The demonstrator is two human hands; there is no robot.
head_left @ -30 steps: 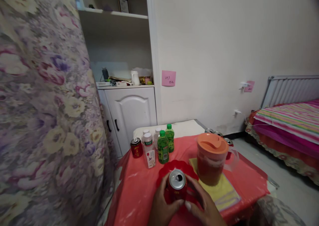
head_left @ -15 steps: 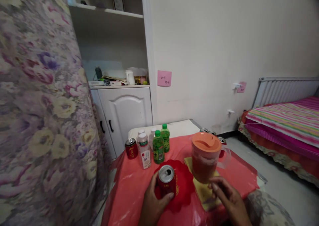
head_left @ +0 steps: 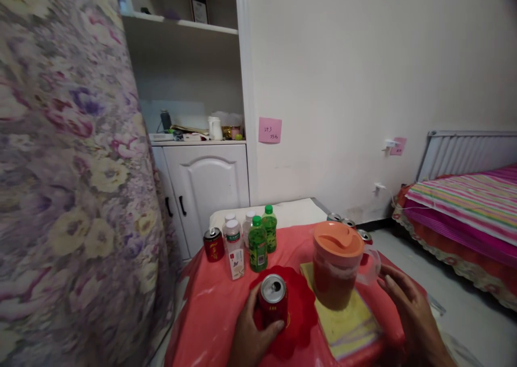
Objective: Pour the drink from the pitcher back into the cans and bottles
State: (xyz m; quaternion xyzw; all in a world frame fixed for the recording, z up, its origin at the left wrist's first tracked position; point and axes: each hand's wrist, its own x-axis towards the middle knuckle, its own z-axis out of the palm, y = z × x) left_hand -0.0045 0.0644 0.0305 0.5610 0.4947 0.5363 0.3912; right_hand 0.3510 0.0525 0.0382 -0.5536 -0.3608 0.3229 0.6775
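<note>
My left hand [head_left: 256, 329] is wrapped round an opened red can [head_left: 273, 300] above a red scalloped plate [head_left: 302, 313]. Right of it, a clear pitcher [head_left: 335, 281] with an orange lid [head_left: 338, 238] and reddish liquid stands on a yellow cloth [head_left: 351, 329]. My right hand [head_left: 407, 297] is beside the pitcher's handle [head_left: 369, 267], fingers apart and nothing in them. Whether a fingertip touches the handle is unclear.
Green bottles [head_left: 257, 246], clear bottles [head_left: 233, 240] and a red can [head_left: 213, 244] stand at the table's back left. Several opened cans [head_left: 364, 236] are behind the pitcher. A floral curtain [head_left: 72, 194] hangs left; a bed [head_left: 476, 205] is at the right.
My right hand has moved right, from in front of the pitcher to beside its handle, and its fingers have spread. My left hand still holds the can. The view has shifted slightly.
</note>
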